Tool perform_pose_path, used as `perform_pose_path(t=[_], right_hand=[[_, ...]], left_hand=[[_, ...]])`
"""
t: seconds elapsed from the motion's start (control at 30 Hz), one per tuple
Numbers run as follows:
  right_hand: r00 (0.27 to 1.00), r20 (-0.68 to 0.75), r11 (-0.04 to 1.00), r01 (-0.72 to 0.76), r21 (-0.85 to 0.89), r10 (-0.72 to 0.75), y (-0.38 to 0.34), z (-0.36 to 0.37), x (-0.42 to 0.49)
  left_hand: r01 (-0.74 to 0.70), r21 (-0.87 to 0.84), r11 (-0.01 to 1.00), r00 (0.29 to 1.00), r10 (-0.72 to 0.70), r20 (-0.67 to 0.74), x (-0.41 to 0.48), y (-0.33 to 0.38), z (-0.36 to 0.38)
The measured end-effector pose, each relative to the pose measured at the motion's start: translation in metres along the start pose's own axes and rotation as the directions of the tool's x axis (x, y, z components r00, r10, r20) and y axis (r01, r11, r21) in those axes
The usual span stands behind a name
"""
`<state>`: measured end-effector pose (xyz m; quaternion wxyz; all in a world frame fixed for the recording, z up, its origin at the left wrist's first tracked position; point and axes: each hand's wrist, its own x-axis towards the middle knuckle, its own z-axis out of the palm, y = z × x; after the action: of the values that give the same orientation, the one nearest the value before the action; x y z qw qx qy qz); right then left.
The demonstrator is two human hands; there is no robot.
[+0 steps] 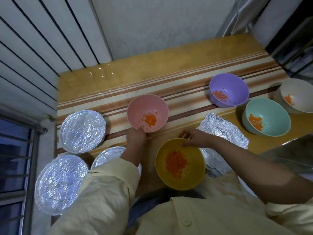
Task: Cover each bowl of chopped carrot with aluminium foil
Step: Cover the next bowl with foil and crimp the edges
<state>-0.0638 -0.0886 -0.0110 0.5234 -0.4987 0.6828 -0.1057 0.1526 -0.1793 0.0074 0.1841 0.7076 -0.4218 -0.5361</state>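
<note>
The pink bowl of chopped carrot, uncovered on the striped table, was gripped at its near rim by the left hand. The yellow bowl, also uncovered, appeared to be pinched at its far rim by the right hand. Loose foil was spread just beside it.

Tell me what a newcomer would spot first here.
Orange carrot in five open bowls: the pink bowl and yellow bowl at centre, the purple bowl, teal bowl and white bowl at right. Three shiny foil-covered bowls cluster at left; a crumpled foil sheet lies right of the yellow bowl. The left hand grips the pink bowl's rim; the right hand is at the yellow bowl's rim.
</note>
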Motion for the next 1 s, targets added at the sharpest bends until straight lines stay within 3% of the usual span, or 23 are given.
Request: perform_pose_path(t=[0.07,0.13,0.3,0.4,0.5,0.53,0.67,0.83,1.0], right_hand=[[0.999,-0.046,0.994,0.022,-0.108,-0.027,0.003,0.002,0.002],[0.992,-0.091,0.984,0.071,-0.163,-0.087,0.004,0.003,0.0],[0.974,-0.142,0.978,0.161,-0.132,-0.179,0.006,0.003,-0.003],[0.973,-0.113,0.976,0.19,-0.106,-0.202,0.007,0.0,-0.006],[0.973,-0.194,0.992,0.125,-0.022,-0.127,0.014,-0.006,-0.011],[0.966,-0.236,0.993,0.094,-0.066,-0.107,0.021,-0.009,-0.013],[0.954,-0.269,0.947,0.045,-0.32,-0.136,0.054,-0.018,-0.021],[0.929,-0.342,0.897,-0.023,-0.441,-0.144,0.071,-0.013,-0.039],[0.986,-0.169,0.814,-0.094,-0.573,-0.005,0.087,0.011,-0.051]], left_hand=[[-0.007,0.06,0.998,0.999,0.009,-0.045,0.004,0.0,-0.001],[-0.024,0.022,0.999,1.0,0.024,0.001,0.007,-0.004,0.001],[-0.014,-0.076,0.997,0.994,0.022,0.107,-0.006,-0.012,0.006],[-0.023,0.048,0.999,0.969,0.011,0.248,-0.026,-0.014,0.012],[-0.169,0.263,0.95,0.917,0.054,0.394,-0.04,-0.024,0.017],[-0.219,0.318,0.922,0.909,0.074,0.41,-0.042,-0.03,0.02],[-0.264,0.388,0.883,0.947,0.161,0.278,-0.056,-0.049,0.029],[-0.191,0.411,0.891,0.981,0.169,0.09,-0.064,-0.066,0.036],[-0.065,0.394,0.917,0.995,0.089,-0.043,-0.07,-0.081,0.045]])
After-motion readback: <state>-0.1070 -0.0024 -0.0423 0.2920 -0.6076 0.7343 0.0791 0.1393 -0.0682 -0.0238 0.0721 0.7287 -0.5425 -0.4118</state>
